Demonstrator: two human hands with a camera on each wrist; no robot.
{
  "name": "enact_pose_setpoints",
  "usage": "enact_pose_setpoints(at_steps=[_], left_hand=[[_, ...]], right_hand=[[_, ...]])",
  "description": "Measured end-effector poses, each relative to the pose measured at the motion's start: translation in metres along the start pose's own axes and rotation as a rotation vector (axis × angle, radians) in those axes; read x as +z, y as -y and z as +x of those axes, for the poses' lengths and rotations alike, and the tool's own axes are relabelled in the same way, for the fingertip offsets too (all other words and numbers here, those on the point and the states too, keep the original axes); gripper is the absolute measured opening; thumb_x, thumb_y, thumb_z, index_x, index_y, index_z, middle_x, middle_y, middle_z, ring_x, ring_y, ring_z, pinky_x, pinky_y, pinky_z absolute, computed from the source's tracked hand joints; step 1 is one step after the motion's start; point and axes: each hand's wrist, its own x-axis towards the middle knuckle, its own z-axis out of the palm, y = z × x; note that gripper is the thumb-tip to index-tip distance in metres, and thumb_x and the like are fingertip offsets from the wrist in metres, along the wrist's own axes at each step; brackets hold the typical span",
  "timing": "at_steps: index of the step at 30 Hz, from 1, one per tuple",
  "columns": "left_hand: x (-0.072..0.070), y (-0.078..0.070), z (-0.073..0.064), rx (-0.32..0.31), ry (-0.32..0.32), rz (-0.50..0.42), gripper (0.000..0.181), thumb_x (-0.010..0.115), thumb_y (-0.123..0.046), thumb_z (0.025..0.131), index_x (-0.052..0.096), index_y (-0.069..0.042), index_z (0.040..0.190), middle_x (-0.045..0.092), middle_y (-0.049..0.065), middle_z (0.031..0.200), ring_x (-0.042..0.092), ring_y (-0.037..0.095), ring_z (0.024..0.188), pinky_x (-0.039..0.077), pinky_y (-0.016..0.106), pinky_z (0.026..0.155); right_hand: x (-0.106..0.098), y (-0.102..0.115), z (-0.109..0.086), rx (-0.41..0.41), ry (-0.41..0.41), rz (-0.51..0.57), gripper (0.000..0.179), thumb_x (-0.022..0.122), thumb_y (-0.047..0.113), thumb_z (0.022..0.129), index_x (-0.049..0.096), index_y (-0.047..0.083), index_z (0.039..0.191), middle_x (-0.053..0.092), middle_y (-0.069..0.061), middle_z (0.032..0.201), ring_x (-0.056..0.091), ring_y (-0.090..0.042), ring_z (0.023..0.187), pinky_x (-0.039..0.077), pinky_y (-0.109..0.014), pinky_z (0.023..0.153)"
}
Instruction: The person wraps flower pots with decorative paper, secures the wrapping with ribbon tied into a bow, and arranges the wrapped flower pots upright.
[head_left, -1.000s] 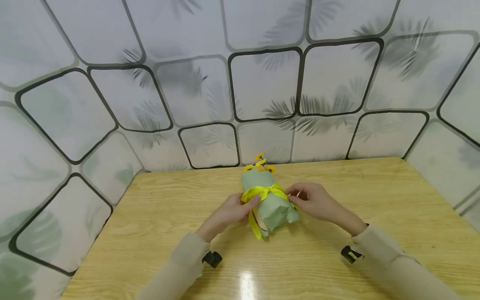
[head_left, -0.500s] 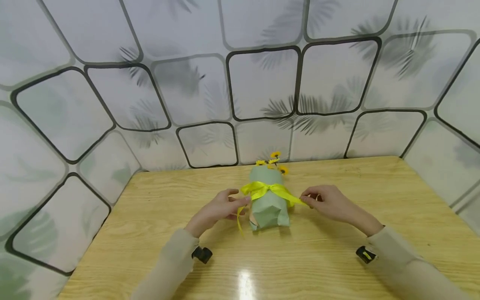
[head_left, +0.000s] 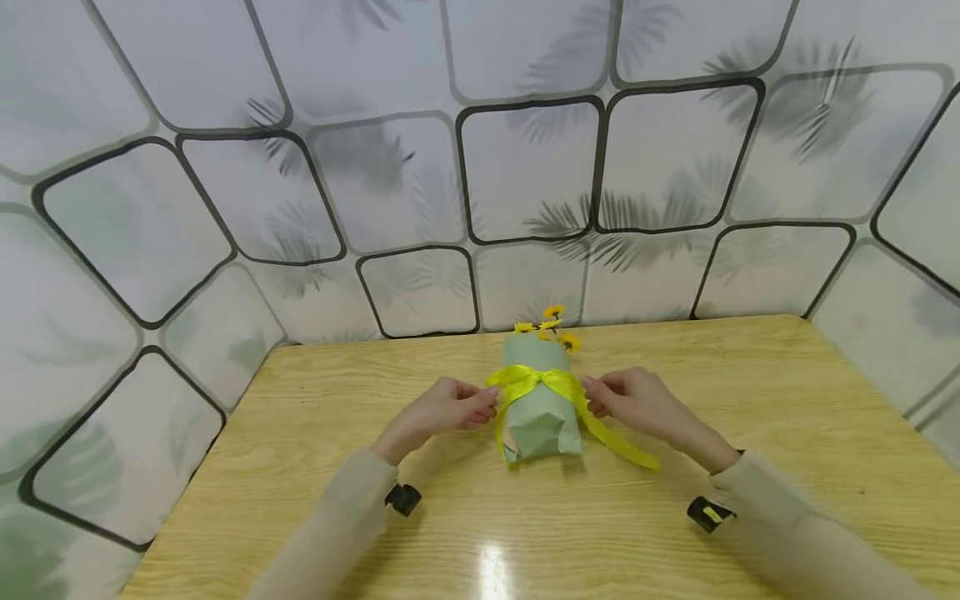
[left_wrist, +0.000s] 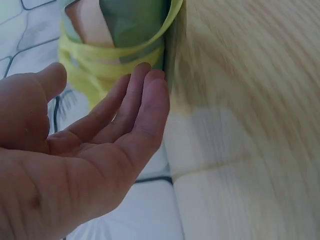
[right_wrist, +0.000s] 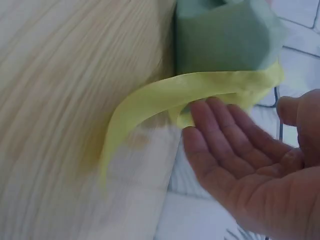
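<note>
A bouquet wrapped in pale green paper (head_left: 537,421) lies on the table, its small yellow flowers (head_left: 551,323) pointing away from me. Round its middle a yellow ribbon (head_left: 517,379) is tied in a bow. My left hand (head_left: 453,407) is at the left loop, fingertips right by the ribbon; the left wrist view shows its thumb apart from loosely bent fingers (left_wrist: 135,107). On the other side my right hand (head_left: 637,402) has its fingertips at the right loop, the thumb likewise apart from the fingers (right_wrist: 225,137). One ribbon tail (right_wrist: 140,100) curves out over the table to the right.
The light wood table (head_left: 337,500) ends at a pale wall covering (head_left: 532,175) with dark rounded outlines and leaf prints. Beige sleeves (head_left: 337,512) and small black wrist devices (head_left: 708,514) are on both arms.
The bouquet has turned straighter and shifted slightly right. My right hand pulled a ribbon tail rightward, then let it go and came back to the bow. My left hand has moved off the paper.
</note>
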Motion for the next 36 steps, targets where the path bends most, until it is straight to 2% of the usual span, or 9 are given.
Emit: enact_pose_setpoints(at_steps=[3,7,10,19,22,24,26,30,36], left_hand=[[0.007,-0.004,0.010,-0.021,0.012,-0.029,0.056,0.057,-0.045,0.104,0.066,0.004,0.131,0.073,0.017,0.123,0.072,0.024,0.110,0.059,0.037,0.097],[0.011,-0.007,0.017,-0.050,0.027,-0.046,0.056,0.062,-0.044,0.102,0.066,0.005,0.130,0.074,0.015,0.120,0.073,0.022,0.106,0.060,0.038,0.093],[0.010,-0.009,0.021,-0.075,0.071,-0.080,0.055,0.066,-0.042,0.100,0.066,0.005,0.130,0.074,0.014,0.121,0.074,0.023,0.107,0.061,0.039,0.093],[0.005,-0.013,0.030,-0.112,0.129,-0.173,0.052,0.068,-0.033,0.100,0.063,0.007,0.132,0.070,0.015,0.127,0.073,0.022,0.109,0.059,0.038,0.097],[0.004,-0.013,0.031,-0.103,0.109,-0.178,0.059,0.071,-0.033,0.098,0.057,0.008,0.138,0.066,0.018,0.135,0.071,0.026,0.114,0.058,0.038,0.099],[0.004,-0.013,0.032,-0.084,0.083,-0.165,0.064,0.072,-0.034,0.097,0.054,0.008,0.142,0.062,0.019,0.139,0.070,0.027,0.117,0.057,0.039,0.100],[0.004,-0.014,0.032,-0.052,0.046,-0.127,0.065,0.075,-0.035,0.094,0.056,0.004,0.142,0.062,0.018,0.141,0.069,0.026,0.117,0.058,0.039,0.099],[0.003,-0.019,0.031,0.043,-0.030,-0.021,0.056,0.081,-0.034,0.089,0.065,-0.004,0.134,0.068,0.013,0.132,0.070,0.022,0.110,0.061,0.039,0.092],[0.006,-0.023,0.031,0.176,-0.143,0.119,0.042,0.088,-0.029,0.082,0.072,-0.012,0.117,0.075,0.005,0.116,0.071,0.018,0.101,0.061,0.037,0.087]], right_hand=[[0.006,0.009,0.007,0.103,0.039,0.040,0.054,0.051,0.054,0.104,0.078,0.007,0.102,0.077,-0.004,0.088,0.071,-0.019,0.081,0.058,-0.034,0.074],[0.008,0.013,0.015,0.148,0.106,0.044,0.058,0.055,0.058,0.101,0.073,0.008,0.078,0.066,-0.003,0.067,0.055,-0.015,0.063,0.046,-0.029,0.062],[0.005,0.012,0.021,0.178,0.184,0.110,0.057,0.059,0.056,0.100,0.066,0.006,0.073,0.054,-0.002,0.060,0.045,-0.014,0.058,0.045,-0.028,0.062],[-0.003,0.013,0.037,0.251,0.310,0.228,0.047,0.064,0.049,0.100,0.059,0.006,0.082,0.042,0.002,0.062,0.042,-0.013,0.062,0.046,-0.028,0.066],[-0.006,0.013,0.042,0.254,0.315,0.242,0.050,0.066,0.046,0.099,0.066,-0.004,0.109,0.053,0.000,0.071,0.052,-0.013,0.069,0.054,-0.029,0.072],[-0.009,0.013,0.045,0.246,0.320,0.249,0.063,0.068,0.043,0.098,0.058,-0.011,0.130,0.062,-0.006,0.083,0.059,-0.013,0.077,0.058,-0.031,0.078],[-0.012,0.014,0.047,0.215,0.313,0.242,0.079,0.071,0.040,0.097,0.043,-0.016,0.145,0.069,-0.017,0.109,0.069,-0.019,0.094,0.061,-0.037,0.089],[-0.016,0.015,0.050,0.142,0.258,0.200,0.085,0.080,0.038,0.090,0.043,-0.014,0.146,0.060,-0.027,0.139,0.069,-0.030,0.117,0.059,-0.042,0.097],[-0.015,0.017,0.052,0.030,0.130,0.133,0.074,0.088,0.032,0.081,0.056,-0.003,0.138,0.072,-0.017,0.122,0.071,-0.025,0.108,0.059,-0.041,0.093]])
